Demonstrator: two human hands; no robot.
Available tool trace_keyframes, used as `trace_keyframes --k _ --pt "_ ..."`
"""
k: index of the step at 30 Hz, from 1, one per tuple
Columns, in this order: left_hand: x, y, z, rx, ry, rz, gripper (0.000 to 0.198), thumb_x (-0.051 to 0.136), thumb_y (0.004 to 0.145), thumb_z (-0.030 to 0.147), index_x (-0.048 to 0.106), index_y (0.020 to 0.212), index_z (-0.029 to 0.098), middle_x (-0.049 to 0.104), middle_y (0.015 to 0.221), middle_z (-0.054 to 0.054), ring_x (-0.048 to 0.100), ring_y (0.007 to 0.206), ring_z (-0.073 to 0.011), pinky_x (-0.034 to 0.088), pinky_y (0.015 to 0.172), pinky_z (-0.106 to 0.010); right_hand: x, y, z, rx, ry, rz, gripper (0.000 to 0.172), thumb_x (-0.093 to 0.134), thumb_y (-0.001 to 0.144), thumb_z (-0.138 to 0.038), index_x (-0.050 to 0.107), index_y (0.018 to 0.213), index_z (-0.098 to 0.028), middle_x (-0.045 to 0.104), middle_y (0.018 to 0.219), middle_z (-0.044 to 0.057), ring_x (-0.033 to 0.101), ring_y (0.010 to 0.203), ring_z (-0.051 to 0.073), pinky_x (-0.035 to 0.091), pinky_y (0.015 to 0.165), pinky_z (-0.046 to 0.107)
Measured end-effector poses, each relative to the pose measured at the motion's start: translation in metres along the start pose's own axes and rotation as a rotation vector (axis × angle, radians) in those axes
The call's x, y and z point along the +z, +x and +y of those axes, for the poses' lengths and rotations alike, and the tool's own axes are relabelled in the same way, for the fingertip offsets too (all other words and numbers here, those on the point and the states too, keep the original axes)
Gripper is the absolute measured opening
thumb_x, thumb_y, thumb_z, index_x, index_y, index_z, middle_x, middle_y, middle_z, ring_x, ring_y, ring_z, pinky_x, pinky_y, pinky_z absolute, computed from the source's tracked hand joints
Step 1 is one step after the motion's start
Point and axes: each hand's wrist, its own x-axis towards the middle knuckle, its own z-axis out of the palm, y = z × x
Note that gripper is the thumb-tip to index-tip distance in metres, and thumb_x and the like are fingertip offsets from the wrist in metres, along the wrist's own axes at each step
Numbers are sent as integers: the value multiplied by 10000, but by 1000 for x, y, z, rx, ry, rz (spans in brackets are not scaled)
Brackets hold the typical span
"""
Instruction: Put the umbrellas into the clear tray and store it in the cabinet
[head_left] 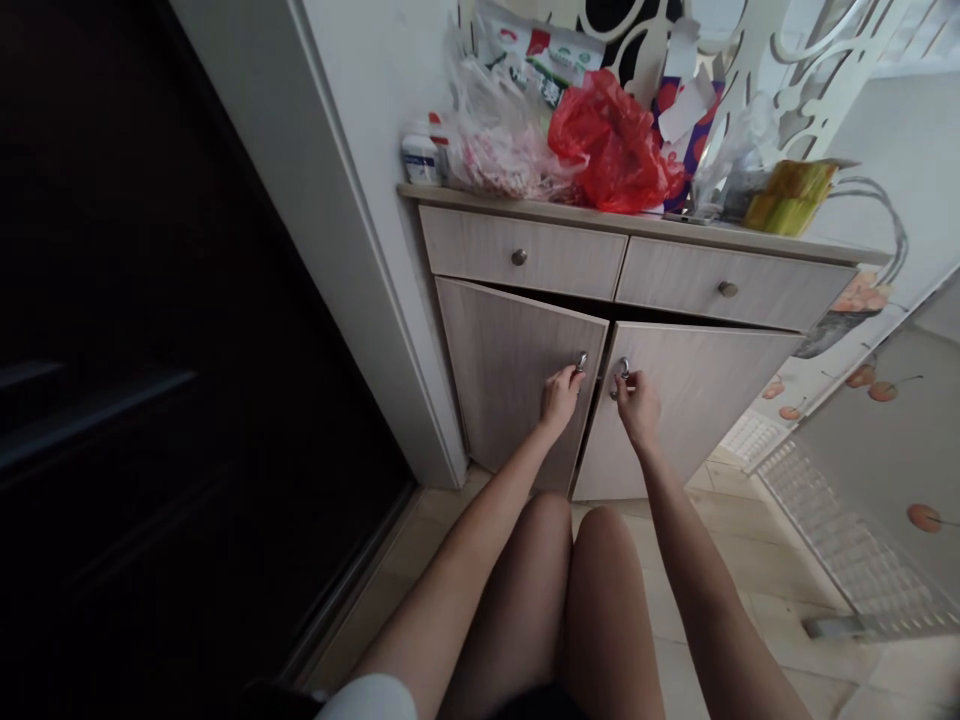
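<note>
My left hand (561, 398) is closed on the metal handle (582, 360) of the left cabinet door (510, 360). With fingers pinched, my right hand (637, 405) grips the metal handle (624, 367) of the right cabinet door (697, 400). Both doors stand slightly ajar, tilted outward, and a dark gap shows along their top edges. A narrow slit separates the two doors. The inside of the cabinet is too dark to make out.
Above the doors are two closed drawers with round knobs (519, 257). The cabinet top holds a red plastic bag (611, 145), a clear bag (502, 150), a white bottle (421, 160) and a yellow package (791, 197). A dark doorway (150, 400) lies left; a cherry-patterned panel (885, 470) stands right.
</note>
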Motion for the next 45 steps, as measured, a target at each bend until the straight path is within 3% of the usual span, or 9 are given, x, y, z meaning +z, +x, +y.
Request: trace_keyframes --k 9,25,38,45 --pt "22 40 0 -36 74 -96 180 558 976 190 690 1058 101 726 909 -133 679 892 -210 471 816 -292 30 33 6 -60 8 0 329 461 975 -470 597 1010 -172 695 852 75 614 690 174 317 596 258" --pt "38 63 -6 -29 74 -103 159 572 966 179 695 1041 112 710 922 -133 662 874 -202 453 792 -274 48 68 6 -25 -63 -61 318 471 975 -411 610 1068 -140 683 864 117 650 767 239 435 696 326" --pt "44 69 -16 2 87 -99 190 554 982 225 692 1049 113 723 922 -126 665 857 -191 449 792 -268 60 67 13 -11 73 -25 391 397 963 -495 606 1065 -181 695 881 107 667 778 254 470 698 346" --pt "48 66 -14 -99 51 -86 203 534 987 249 697 991 128 725 891 -117 659 818 -192 427 758 -260 64 61 11 22 133 -21 386 388 975 -462 595 1077 -152 699 921 131 658 792 232 462 717 320"
